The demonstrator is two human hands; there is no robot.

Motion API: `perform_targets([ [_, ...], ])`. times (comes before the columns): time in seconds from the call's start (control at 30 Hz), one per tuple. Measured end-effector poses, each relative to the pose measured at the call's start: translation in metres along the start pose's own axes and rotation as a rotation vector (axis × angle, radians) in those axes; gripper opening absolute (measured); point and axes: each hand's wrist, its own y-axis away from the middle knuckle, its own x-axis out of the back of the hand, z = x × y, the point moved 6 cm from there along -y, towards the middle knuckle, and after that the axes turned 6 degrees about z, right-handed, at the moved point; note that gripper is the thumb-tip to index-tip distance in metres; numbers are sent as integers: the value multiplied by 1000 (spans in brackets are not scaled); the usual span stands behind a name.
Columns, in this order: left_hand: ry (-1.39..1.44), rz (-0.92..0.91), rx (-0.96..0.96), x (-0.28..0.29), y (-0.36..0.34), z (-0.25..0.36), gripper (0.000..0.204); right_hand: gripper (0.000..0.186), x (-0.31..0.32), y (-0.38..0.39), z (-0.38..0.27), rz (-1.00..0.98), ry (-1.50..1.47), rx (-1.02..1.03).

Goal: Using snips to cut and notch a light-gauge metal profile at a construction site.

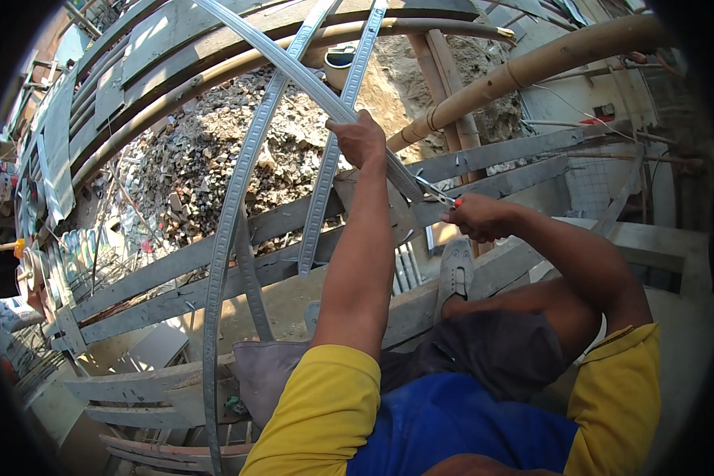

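Note:
My left hand (358,136) grips a long galvanised metal channel (285,63), which runs from the upper left down toward the middle right. Lower along it, my right hand (477,216) is closed on red-handled metal snips (440,194), whose jaws are at the channel's lower end; whether they touch is hard to tell. Two other dimpled metal channels (239,204) cross beside it, one reaching down past my left arm. My outstretched shoe (457,270) is just below my right hand.
Bamboo poles (531,75) and weathered planks (159,282) frame an opening over a rubble heap (214,143). A dark-rimmed bucket (338,73) sits at the top middle. Bent wires and scrap (40,341) crowd the left side, and a pale concrete ledge (670,246) is at the right.

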Motion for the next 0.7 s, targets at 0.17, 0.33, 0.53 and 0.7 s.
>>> perform_targets([
  [0.17, -160, -7, -9, -1, 3, 3, 67, 38, 12, 4, -10, 33, 134, -38],
  [0.33, 41, -4, -24, -14, -11, -11, 68, 32, 13, 7, -11, -49, 126, 44],
  [0.53, 496, -41, -6, -33, -23, -20, 54, 29, 20, -3, -3, -59, 226, 121],
  [0.7, 870, -275, 116, -51, -19, -13, 36, 30, 19, -3, 2, -85, 114, 115],
])
